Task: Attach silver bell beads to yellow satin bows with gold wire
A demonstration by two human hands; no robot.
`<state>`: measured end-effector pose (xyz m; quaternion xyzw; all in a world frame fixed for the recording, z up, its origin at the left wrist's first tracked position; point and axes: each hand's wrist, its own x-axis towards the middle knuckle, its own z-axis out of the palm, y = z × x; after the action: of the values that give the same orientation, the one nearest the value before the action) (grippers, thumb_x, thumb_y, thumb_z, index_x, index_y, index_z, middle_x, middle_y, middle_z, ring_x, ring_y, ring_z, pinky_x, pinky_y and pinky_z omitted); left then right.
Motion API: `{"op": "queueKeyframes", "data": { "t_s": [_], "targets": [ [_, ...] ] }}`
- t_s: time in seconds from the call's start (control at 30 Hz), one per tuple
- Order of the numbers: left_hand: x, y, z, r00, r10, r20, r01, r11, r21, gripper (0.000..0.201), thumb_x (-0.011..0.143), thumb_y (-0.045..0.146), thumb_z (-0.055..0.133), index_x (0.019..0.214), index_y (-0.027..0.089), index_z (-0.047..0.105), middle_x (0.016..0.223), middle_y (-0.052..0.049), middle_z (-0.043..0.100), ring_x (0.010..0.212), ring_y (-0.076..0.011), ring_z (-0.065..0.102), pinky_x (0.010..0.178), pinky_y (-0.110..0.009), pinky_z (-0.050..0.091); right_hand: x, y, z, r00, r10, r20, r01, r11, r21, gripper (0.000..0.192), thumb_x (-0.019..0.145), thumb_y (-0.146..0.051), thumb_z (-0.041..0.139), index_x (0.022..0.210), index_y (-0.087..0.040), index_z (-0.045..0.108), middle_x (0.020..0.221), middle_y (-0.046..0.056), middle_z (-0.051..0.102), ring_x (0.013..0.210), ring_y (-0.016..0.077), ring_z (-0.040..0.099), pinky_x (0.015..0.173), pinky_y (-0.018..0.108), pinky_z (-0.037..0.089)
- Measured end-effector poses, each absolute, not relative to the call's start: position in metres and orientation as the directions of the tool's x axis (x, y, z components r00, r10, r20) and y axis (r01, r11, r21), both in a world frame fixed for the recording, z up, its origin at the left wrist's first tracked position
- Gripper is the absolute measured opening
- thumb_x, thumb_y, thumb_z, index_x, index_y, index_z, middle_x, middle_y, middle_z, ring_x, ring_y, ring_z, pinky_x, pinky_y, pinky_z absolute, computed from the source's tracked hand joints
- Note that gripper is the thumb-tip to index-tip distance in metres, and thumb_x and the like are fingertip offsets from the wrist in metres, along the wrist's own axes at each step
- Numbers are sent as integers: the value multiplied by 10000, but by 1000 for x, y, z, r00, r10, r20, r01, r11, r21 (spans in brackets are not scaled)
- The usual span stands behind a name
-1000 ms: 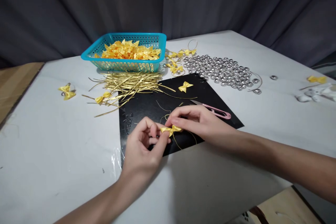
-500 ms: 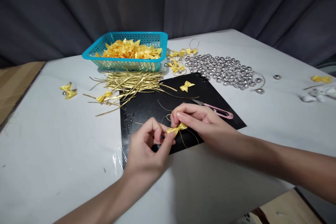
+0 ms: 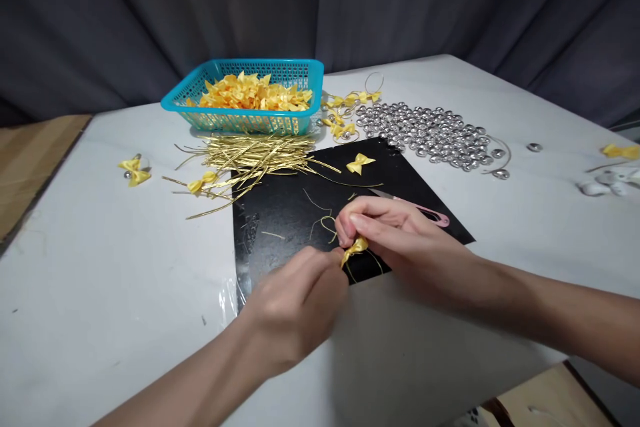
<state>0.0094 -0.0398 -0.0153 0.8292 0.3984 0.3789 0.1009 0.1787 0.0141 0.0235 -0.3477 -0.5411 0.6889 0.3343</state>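
A small yellow satin bow (image 3: pixel 355 248) is showing just right of frame centre, its folds bunched and tilted, with a thin gold wire tie (image 3: pixel 327 223) looping out from it toward the upper left and trailing strands running below it. The bow is sitting over the near edge of a black mat (image 3: pixel 280 213) on the white table (image 3: pixel 125 280).

The bow is lying between the two hands. The right hand (image 3: pixel 395 233) is pinching it from above and the right, fingertips closed on its upper part. The left hand (image 3: pixel 295 310) is meeting it from the lower left, fingers curled shut with the tips touching the bow's left end; whether they are gripping bow or wire cannot be told.

Both forearms are entering from the bottom of the frame, the left from the lower left, the right from the lower right, converging at centre. The left hand is turning its back toward the camera.

Pink thread snips (image 3: pixel 425 208) are lying just behind the right hand. A teal basket (image 3: pixel 240 121) of bows is standing at upper centre, gold ties (image 3: pixel 250 157) heaped before it, silver beads (image 3: pixel 430 133) to the right.
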Motion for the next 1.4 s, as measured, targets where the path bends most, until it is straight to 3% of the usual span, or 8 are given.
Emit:
{"op": "queueKeyframes", "data": {
  "t_s": [0.13,0.33,0.57,0.77,0.83,0.97,1.17,1.4],
  "targets": [
    [8,-41,-18,398,742,539,554,-663,503,235,745,-10,514,716,222,488,731,-8,600,583,-118,530,497,-219,380,178,14,21,-538,828,-162,-134,-274,-952,165,853,-241,541,716,-150,547,739,17,509,701,96,480,633,199,388],
    [13,-40,-11,277,797,536,492,-597,633,310,733,-71,490,708,225,403,762,-10,634,705,-131,616,598,-217,450,176,17,7,-641,732,-233,-181,-438,-881,200,870,-318,550,845,-140,637,851,35,606,800,96,555,726,202,417],
    [13,-35,-10,230,823,520,547,-551,630,332,747,-54,500,675,225,336,703,22,629,625,-94,605,546,-181,432,174,14,11,-545,831,-115,121,-58,-991,237,913,-300,458,773,-152,578,817,18,590,787,102,532,737,212,401],
    [8,-37,-11,513,656,553,618,-730,292,221,785,24,438,689,213,502,792,-70,682,592,-152,598,469,-237,420,181,21,22,-490,867,92,178,203,-963,247,923,-269,415,714,-165,496,741,9,514,661,92,452,604,214,351],
    [8,-36,-11,556,653,515,613,-740,277,237,796,29,410,694,210,525,786,-81,682,592,-158,592,468,-241,423,187,29,27,-380,912,156,102,209,-973,236,918,-307,448,731,-169,492,743,-3,490,561,68,364,515,216,281],
    [8,-34,-14,458,736,498,618,-667,417,265,772,-17,425,661,222,446,691,-39,623,603,-143,558,535,-246,432,194,38,33,-325,930,171,-18,175,-984,243,904,-336,485,725,-173,498,674,-19,430,492,60,238,463,234,190],
    [10,-29,-11,325,834,446,553,-551,625,321,746,-20,473,636,222,294,661,5,568,594,-108,529,545,-215,399,196,42,40,-326,936,135,-135,95,-986,224,893,-240,467,681,-167,476,661,-13,433,563,63,365,513,182,325],
    [11,-21,-3,131,973,190,483,-230,845,325,774,129,522,595,225,269,562,29,483,596,-136,559,553,-229,403,211,56,56,-281,955,91,-312,-2,-950,259,906,-138,382,695,-157,531,682,-12,463,663,68,492,751,247,461]
  ]
}}
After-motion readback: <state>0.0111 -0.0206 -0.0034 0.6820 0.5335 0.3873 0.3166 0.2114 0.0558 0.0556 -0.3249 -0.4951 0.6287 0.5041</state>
